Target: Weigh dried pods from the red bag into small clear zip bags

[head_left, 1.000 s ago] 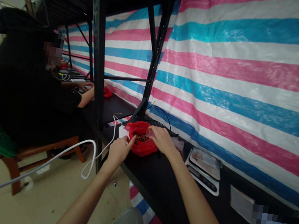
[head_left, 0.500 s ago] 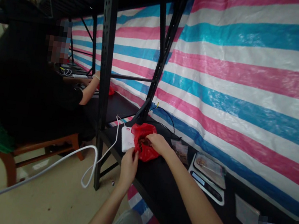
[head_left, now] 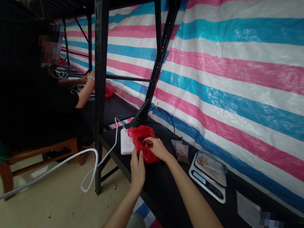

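A red plastic bag (head_left: 141, 130) lies on the black shelf with its mouth open, and small dark brown pieces (head_left: 145, 143) show inside. My left hand (head_left: 138, 165) pinches the near edge of the bag between thumb and fingers. Reaching in from the right, my right hand (head_left: 157, 148) has its bent fingers at the brown pieces in the bag mouth. Its fingertips are partly hidden, so what they grip is unclear. A white power bank (head_left: 125, 146) with a cable lies against the bag's left side.
Small clear bags with brown contents (head_left: 182, 152) lie right of the red bag. Farther right are a white digital scale (head_left: 221, 196) bearing a filled clear bag (head_left: 208, 162), and a flat clear bag (head_left: 246, 209). A shelf post (head_left: 99, 53) separates me from a seated person (head_left: 25, 83).
My left hand has shifted right along the bag's near edge, in front of its mouth. My right hand stays at the bag opening. The view has turned slightly right.
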The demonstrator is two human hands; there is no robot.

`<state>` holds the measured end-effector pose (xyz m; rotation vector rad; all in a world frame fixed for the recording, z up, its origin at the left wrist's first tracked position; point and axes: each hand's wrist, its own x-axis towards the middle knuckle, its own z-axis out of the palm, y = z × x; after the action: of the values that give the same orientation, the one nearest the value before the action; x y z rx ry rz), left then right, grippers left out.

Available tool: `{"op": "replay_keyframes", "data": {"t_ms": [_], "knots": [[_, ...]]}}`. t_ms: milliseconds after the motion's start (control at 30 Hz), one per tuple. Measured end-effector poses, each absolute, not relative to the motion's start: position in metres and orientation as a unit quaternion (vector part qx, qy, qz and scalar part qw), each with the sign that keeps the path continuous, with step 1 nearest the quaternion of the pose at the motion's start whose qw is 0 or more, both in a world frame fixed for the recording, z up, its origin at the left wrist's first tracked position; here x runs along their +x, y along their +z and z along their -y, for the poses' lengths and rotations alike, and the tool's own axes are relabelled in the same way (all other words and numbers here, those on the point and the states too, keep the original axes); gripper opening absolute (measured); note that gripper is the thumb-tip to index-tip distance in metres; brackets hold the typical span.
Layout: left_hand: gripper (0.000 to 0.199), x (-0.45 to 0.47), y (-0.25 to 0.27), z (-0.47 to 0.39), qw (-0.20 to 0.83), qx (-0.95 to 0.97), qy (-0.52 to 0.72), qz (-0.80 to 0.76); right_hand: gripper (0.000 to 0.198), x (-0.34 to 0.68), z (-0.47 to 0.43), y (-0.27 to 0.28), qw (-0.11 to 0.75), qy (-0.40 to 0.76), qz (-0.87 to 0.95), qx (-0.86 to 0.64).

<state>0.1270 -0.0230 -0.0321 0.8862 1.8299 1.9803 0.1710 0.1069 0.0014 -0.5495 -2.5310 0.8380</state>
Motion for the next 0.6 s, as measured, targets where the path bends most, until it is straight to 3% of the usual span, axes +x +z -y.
{"op": "replay_keyframes", "data": {"t_ms": [200,400,500,600], "knots": [[0.028,0.127,-0.039,0.02,0.065,0.305,0.694,-0.649,0.031,0.168,-0.112,-0.017,0.277,0.472,0.812,-0.205],[0.043,0.144,-0.023,0.032,-0.173,0.296,0.682,-0.646,0.043,0.18,-0.119,-0.011,0.362,0.521,0.743,-0.212],[0.038,0.155,-0.002,0.032,-0.19,0.373,0.666,-0.617,0.046,0.207,-0.12,0.005,0.406,0.524,0.715,-0.222],[0.029,0.171,0.019,0.019,-0.135,0.476,0.657,-0.568,0.045,0.255,-0.121,0.02,0.439,0.51,0.696,-0.25]]}}
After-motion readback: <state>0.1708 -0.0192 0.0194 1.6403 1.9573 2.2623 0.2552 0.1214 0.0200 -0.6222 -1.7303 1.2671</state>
